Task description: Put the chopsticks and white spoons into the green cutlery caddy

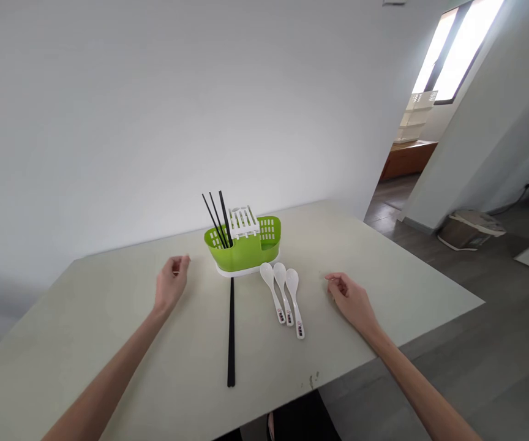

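My left hand rests on the table left of a green cutlery holder, its fingers curled in with nothing visible in them. On the right, my right hand lies loosely curled beside three white spoons, touching none of them. The spoons lie side by side, bowls toward the holder, printed labels on their handles. Black chopsticks lie together on the table, pointing at the holder. Several more black chopsticks stand in its left compartment. A white slotted rack sits across its middle, and a white base shows underneath.
The pale table meets a white wall at the back. Its right edge drops to a grey floor. A lidded or bag-lined bin stands beyond, near a pillar. Dark marks show near the table's front edge.
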Demonstrator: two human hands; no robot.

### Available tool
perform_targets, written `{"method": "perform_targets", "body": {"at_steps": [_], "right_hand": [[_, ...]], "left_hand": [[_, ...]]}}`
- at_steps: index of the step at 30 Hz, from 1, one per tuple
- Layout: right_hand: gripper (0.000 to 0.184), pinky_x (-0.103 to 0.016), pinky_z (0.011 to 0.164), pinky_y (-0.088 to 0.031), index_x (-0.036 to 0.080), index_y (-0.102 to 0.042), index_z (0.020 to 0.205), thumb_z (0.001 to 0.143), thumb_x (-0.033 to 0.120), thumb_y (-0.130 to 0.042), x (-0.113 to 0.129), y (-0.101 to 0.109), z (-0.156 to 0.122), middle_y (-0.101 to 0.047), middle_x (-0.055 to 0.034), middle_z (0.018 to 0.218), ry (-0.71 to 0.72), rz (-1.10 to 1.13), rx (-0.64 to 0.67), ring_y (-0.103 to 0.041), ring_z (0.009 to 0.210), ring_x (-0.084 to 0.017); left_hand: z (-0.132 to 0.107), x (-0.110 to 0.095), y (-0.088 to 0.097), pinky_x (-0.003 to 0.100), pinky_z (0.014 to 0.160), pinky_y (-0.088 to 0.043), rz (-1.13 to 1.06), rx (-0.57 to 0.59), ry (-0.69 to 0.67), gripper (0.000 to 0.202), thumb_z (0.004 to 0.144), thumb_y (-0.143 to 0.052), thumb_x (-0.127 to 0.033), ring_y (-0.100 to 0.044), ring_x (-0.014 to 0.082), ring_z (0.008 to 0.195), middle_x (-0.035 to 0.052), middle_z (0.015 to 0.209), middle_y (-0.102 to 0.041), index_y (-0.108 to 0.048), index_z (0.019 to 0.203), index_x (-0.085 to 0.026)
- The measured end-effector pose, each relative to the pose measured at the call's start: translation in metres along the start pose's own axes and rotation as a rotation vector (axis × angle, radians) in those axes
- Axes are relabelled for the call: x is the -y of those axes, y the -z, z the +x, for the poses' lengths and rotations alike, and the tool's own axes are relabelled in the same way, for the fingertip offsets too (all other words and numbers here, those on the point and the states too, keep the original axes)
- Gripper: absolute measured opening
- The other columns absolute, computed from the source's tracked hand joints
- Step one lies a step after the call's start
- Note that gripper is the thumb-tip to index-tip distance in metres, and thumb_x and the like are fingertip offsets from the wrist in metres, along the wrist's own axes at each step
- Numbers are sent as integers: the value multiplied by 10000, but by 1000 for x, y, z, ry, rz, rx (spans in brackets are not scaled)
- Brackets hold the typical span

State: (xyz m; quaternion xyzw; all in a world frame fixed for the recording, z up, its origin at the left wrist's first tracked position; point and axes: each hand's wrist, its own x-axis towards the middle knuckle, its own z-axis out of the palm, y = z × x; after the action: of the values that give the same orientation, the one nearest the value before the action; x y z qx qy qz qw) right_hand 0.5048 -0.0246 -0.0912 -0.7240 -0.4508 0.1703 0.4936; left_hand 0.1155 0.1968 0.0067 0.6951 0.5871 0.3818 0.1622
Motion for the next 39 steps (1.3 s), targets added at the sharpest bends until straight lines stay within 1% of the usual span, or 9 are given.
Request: {"method": "perform_targets", "body": {"at_steps": [4, 7, 12, 16, 19, 23, 30, 34, 39], "right_hand": [[339, -327, 724, -468, 229, -683, 1064, 943, 484, -495, -7, 1, -2, -713, -22, 812, 4, -32, 10, -622, 699, -197], [359, -330, 729, -471, 222, -687, 1077, 939, 496, -501, -10, 1, -4, -717, -27, 828, 3, -54, 11, -618, 696, -192], [381, -331, 731, -477, 214, -686, 1078, 933, 514, -502, -8, 3, -7, -721, -34, 828, -8, -76, -4, -622, 697, -192], [390, -329, 730, -478, 206, -681, 1069, 925, 527, -513, -7, 5, -9, -714, -32, 807, -14, -80, -15, -618, 692, -188], [407, -325, 712, -481, 201, -686, 1076, 915, 542, -531, -8, 6, -11, -704, -31, 781, -38, -88, -29, -616, 680, -188], [422, -321, 695, -487, 208, -689, 1079, 915, 569, -543, -11, 7, -14, -678, -20, 736, -58, -97, -27, -629, 686, -197], [476, -339, 673, -517, 220, -681, 1052, 896, 656, -570, -16, 6, -16, -672, -33, 707, -51, -44, -38, -630, 659, -209], [486, -341, 698, -525, 215, -684, 1079, 909, 655, -568, -22, 4, -15, -681, -26, 720, -60, -41, -32, -647, 674, -207], [450, -338, 709, -519, 217, -685, 1084, 913, 616, -564, -22, 0, -12, -682, -17, 719, -67, -30, -33, -649, 679, -206]], "left_hand": [[-61, 0, -4, 320, 690, -485, 47, 318, -82, 469, 928, -505, -671, -623, 207, 737, 25, 812, -700, -669, 927, -231], [-90, -9, -14, 338, 696, -496, 82, 463, -172, 481, 901, -553, -699, -629, 222, 758, 33, 817, -685, -666, 944, -234], [-102, -25, -18, 399, 826, -522, 225, 552, -278, 414, 806, -695, -621, -675, 284, 920, 72, 923, -714, -676, 933, -227], [-95, -24, -1, 404, 853, -530, 327, 605, -257, 292, 797, -691, -490, -696, 311, 1011, 89, 1006, -743, -708, 929, -230], [-87, -11, 23, 392, 837, -520, 450, 580, -246, 197, 794, -661, -382, -702, 320, 1033, 89, 1030, -763, -734, 913, -243], [-85, 16, 59, 360, 711, -479, 553, 503, -183, 196, 843, -565, -312, -710, 293, 854, 90, 898, -763, -745, 810, -243], [-97, 51, 98, 341, 645, -470, 344, 389, -132, 367, 923, -472, -459, -723, 279, 771, 62, 858, -783, -788, 809, -309], [-97, 46, 119, 371, 681, -533, 178, 262, -126, 385, 899, -512, -621, -755, 302, 806, 32, 938, -822, -800, 896, -366], [-93, 11, 143, 398, 765, -601, -66, 93, 24, 370, 813, -665, -720, -786, 335, 938, 10, 938, -833, -775, 919, -383]]}}
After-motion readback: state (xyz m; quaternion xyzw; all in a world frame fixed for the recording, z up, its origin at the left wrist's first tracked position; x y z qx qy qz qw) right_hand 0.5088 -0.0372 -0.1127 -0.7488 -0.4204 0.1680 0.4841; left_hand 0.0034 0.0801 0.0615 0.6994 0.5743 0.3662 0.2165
